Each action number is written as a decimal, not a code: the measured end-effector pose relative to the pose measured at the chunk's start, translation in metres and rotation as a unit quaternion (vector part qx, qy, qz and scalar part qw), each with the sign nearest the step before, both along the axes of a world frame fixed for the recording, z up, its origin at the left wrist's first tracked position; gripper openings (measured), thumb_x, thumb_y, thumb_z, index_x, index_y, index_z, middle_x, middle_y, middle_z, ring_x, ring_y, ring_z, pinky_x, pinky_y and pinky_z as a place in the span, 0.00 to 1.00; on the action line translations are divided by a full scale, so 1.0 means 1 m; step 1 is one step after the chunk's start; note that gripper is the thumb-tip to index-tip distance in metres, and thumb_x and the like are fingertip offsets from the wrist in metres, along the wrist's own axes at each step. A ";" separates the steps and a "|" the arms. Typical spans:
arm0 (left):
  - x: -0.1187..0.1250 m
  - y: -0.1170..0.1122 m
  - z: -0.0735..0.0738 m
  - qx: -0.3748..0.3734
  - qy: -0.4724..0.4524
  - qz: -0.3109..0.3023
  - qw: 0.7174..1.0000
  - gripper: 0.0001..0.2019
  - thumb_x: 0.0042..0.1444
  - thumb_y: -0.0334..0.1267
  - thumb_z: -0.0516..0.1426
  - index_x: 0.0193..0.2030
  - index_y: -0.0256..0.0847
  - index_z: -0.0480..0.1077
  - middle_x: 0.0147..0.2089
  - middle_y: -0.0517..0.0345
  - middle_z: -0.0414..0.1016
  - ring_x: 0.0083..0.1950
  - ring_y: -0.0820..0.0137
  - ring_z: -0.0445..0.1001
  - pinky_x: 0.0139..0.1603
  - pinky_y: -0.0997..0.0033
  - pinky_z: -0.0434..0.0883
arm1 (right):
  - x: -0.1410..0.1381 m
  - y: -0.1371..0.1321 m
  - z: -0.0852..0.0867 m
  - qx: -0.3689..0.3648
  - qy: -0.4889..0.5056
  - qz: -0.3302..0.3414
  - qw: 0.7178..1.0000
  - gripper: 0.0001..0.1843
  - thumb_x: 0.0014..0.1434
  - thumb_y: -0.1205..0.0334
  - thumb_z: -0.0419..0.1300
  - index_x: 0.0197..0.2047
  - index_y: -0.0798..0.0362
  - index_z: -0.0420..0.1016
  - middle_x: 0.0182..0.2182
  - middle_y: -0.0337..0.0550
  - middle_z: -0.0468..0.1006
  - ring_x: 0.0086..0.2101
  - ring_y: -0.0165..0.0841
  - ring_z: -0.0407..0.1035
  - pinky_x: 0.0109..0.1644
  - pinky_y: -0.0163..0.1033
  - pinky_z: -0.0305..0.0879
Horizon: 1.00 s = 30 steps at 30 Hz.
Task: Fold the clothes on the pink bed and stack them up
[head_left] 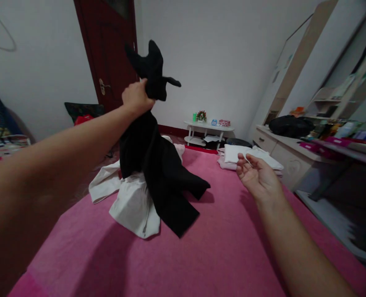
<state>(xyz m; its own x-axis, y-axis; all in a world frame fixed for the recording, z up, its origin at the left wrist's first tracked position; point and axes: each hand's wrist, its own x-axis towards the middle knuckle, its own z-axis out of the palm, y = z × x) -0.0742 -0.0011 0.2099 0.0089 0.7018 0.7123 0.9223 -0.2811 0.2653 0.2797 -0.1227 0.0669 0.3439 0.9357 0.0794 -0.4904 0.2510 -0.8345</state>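
My left hand (pixel 137 98) is raised over the pink bed (pixel 201 247), its fingers closed round a black garment (pixel 158 173). The garment hangs from my fist, and its lower end rests on the bed and on a crumpled white garment (pixel 132 206). My right hand (pixel 257 175) hovers palm up over the right side of the bed, fingers loosely curled apart, holding nothing. Just beyond it lies a stack of folded white and pale pink clothes (pixel 247 159).
A dark red door (pixel 109 53) stands behind the bed. A small white table (pixel 207 130) with little items is by the far wall. A desk (pixel 291 150) with a black bag (pixel 289 126) and shelves line the right side.
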 end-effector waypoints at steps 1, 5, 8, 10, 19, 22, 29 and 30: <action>0.000 0.005 -0.020 -0.042 0.057 0.017 0.997 0.33 0.58 0.51 0.54 0.64 0.32 0.54 0.66 0.35 0.54 0.66 0.36 0.52 0.63 0.43 0.51 | -0.002 0.000 -0.002 -0.011 0.001 0.002 1.000 0.02 0.56 0.67 0.57 0.32 0.51 0.67 0.31 0.38 0.77 0.24 0.24 0.70 0.26 0.28 0.71; 0.008 0.022 -0.120 -0.240 0.145 -0.011 0.960 0.32 0.63 0.54 0.47 0.66 0.31 0.55 0.69 0.33 0.53 0.68 0.42 0.50 0.64 0.38 0.47 | -0.007 0.005 -0.016 -0.042 0.011 -0.026 0.999 0.01 0.54 0.66 0.57 0.32 0.52 0.68 0.30 0.37 0.77 0.22 0.24 0.69 0.23 0.27 0.68; 0.010 0.039 -0.162 -0.283 0.180 -0.009 0.942 0.31 0.64 0.53 0.44 0.68 0.35 0.55 0.70 0.33 0.51 0.70 0.43 0.46 0.62 0.32 0.44 | -0.007 0.014 -0.036 -0.053 -0.002 -0.059 0.997 0.02 0.52 0.67 0.58 0.32 0.53 0.70 0.28 0.37 0.77 0.21 0.24 0.69 0.22 0.28 0.67; 0.013 0.042 -0.166 -0.263 0.214 -0.015 0.940 0.30 0.65 0.51 0.43 0.68 0.36 0.54 0.71 0.35 0.46 0.72 0.43 0.41 0.63 0.31 0.41 | -0.006 0.020 -0.054 -0.091 -0.013 -0.064 0.994 0.01 0.52 0.67 0.58 0.31 0.54 0.70 0.26 0.37 0.77 0.21 0.25 0.69 0.21 0.28 0.66; 0.065 -0.084 -0.191 -0.171 0.344 -0.406 0.829 0.37 0.56 0.65 0.48 0.66 0.46 0.57 0.58 0.45 0.69 0.59 0.55 0.67 0.65 0.51 0.53 | -0.002 0.030 -0.109 -0.185 -0.044 -0.029 0.981 0.04 0.54 0.65 0.58 0.29 0.54 0.70 0.25 0.41 0.77 0.20 0.27 0.70 0.21 0.30 0.65; 0.065 -0.113 -0.215 -0.183 0.367 -0.413 0.813 0.42 0.51 0.68 0.52 0.65 0.42 0.60 0.57 0.39 0.68 0.55 0.51 0.70 0.59 0.52 0.61 | 0.000 0.031 -0.114 -0.172 -0.072 -0.011 0.982 0.05 0.55 0.63 0.59 0.29 0.54 0.71 0.24 0.41 0.77 0.20 0.27 0.70 0.22 0.30 0.66; 0.053 -0.106 -0.207 -0.168 0.398 -0.362 0.826 0.20 0.49 0.26 0.54 0.50 0.38 0.70 0.42 0.46 0.75 0.42 0.59 0.74 0.42 0.63 0.70 | 0.002 0.032 -0.121 -0.154 -0.109 0.014 0.982 0.06 0.54 0.62 0.61 0.28 0.55 0.72 0.24 0.43 0.77 0.20 0.28 0.70 0.22 0.30 0.67; 0.052 -0.107 -0.200 -0.173 0.407 -0.368 0.818 0.19 0.47 0.25 0.55 0.47 0.39 0.72 0.40 0.48 0.76 0.41 0.59 0.74 0.41 0.62 0.70 | 0.004 0.031 -0.120 -0.151 -0.106 0.018 0.983 0.06 0.54 0.62 0.61 0.28 0.55 0.72 0.24 0.43 0.77 0.20 0.29 0.71 0.23 0.31 0.67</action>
